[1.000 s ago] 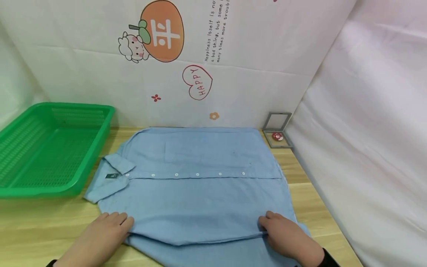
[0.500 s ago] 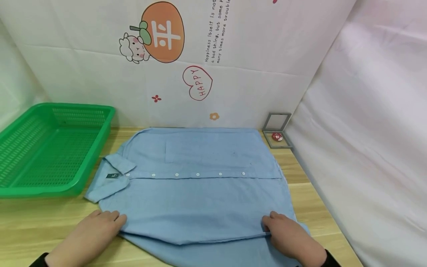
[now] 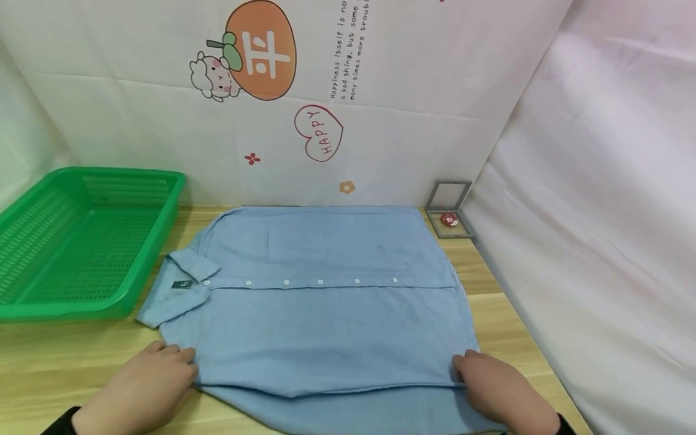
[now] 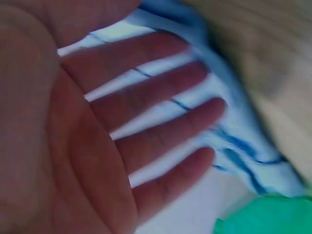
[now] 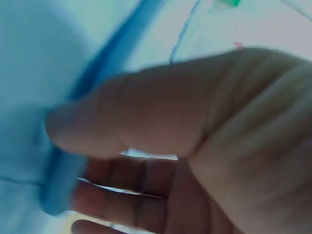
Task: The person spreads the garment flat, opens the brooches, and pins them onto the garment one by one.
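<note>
Covering much of the counter (image 3: 54, 356), a blue shirt (image 3: 331, 326) lies front up, with a green basket (image 3: 54, 312) just left of it. Straightening the near fold (image 3: 331, 384) seems the step in hand: the hands are well apart, the right hand (image 3: 500, 383) pinching the fold's right end, the left hand (image 3: 154, 380) fingers-straight at the other. The next move likely calls for a matching grip there, keeping the buttons (image 3: 320, 282) aligned.
</note>
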The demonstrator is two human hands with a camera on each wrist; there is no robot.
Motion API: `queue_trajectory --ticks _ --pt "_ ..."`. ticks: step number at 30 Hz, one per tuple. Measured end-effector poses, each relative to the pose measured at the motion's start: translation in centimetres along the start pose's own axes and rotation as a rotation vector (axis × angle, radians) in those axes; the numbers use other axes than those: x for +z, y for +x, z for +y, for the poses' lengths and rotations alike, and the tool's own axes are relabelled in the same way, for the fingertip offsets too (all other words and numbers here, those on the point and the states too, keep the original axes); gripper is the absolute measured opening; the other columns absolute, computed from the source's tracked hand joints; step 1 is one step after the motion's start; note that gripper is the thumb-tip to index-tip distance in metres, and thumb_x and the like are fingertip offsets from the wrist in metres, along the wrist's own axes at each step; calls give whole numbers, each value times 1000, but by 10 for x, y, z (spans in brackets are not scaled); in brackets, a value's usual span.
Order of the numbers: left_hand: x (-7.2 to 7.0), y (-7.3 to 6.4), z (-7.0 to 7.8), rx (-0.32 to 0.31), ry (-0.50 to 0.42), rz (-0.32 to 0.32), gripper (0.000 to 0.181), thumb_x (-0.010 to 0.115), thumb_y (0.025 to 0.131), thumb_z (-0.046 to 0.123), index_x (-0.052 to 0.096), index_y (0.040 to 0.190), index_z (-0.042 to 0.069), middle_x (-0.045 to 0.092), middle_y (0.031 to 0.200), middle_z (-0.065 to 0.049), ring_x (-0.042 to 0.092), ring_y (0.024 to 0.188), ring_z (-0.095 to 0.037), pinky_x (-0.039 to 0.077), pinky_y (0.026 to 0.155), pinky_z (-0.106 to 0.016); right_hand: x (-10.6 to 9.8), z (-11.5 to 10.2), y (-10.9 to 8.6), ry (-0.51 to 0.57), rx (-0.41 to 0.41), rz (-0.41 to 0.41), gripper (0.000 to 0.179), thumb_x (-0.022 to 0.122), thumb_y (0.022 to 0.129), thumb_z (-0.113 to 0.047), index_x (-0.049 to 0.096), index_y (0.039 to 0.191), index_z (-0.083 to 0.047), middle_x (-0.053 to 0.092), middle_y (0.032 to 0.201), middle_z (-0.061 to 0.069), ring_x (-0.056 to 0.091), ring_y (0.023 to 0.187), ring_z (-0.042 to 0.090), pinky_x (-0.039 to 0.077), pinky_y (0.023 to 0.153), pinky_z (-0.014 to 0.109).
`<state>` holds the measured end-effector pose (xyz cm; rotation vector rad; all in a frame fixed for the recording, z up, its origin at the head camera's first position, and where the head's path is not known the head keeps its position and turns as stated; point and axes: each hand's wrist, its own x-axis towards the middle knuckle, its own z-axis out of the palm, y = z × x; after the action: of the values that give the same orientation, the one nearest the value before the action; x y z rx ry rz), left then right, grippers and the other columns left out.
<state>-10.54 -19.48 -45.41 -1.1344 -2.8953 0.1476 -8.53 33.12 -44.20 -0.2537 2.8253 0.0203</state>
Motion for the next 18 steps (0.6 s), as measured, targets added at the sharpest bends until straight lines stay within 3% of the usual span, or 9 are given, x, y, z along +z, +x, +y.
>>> queue_trajectory --ticks 2,4,6,8,11,15,18 --pt "-3 4 8 6 -21 32 21 80 80 32 65 78 18 55 81 4 57 75 -21 48 70 -46 -3 -1 -5 13 25 -12 26 61 85 7 60 82 -19 46 73 -3 45 64 13 45 61 35" --pt "-3 10 19 31 -82 10 27 78 83 37 71 98 16 63 99 -3 62 92 -28 50 77 -50 -5 -3 -9 16 37 -26 24 61 84 6 63 84 -18 47 74 -2 47 66 14 46 63 37" --pt "2 17 28 64 -180 -63 44 73 88 43 68 124 18 62 124 -10 59 109 -38 49 84 -55 -4 -7 -13 25 46 -43 23 62 82 4 66 87 -17 49 76 -2 52 69 16 48 65 39" --pt "7 21 34 74 -281 -173 58 67 90 54 61 139 24 54 140 -12 53 119 -47 48 88 -60 -2 -10 -17 38 58 -64 21 63 81 3 66 87 -18 50 78 -2 53 71 17 49 66 39" --pt "16 23 37 47 -395 -295 68 60 86 69 60 141 29 50 145 -13 48 121 -55 46 89 -63 2 -12 -23 51 81 -75 15 67 79 0 63 85 -13 49 79 -1 53 69 18 50 65 38" --pt "21 21 37 9 -483 -333 77 59 79 76 59 141 30 46 148 -14 42 126 -58 42 87 -70 6 -13 -30 56 106 -55 12 70 76 -4 60 83 -7 47 81 0 51 63 17 51 59 37" --pt "17 20 35 2 -496 -361 77 59 79 76 57 143 32 44 151 -11 40 129 -55 41 86 -72 3 -14 -30 43 130 -72 9 67 79 -4 60 85 -6 48 80 0 51 63 18 51 60 39"
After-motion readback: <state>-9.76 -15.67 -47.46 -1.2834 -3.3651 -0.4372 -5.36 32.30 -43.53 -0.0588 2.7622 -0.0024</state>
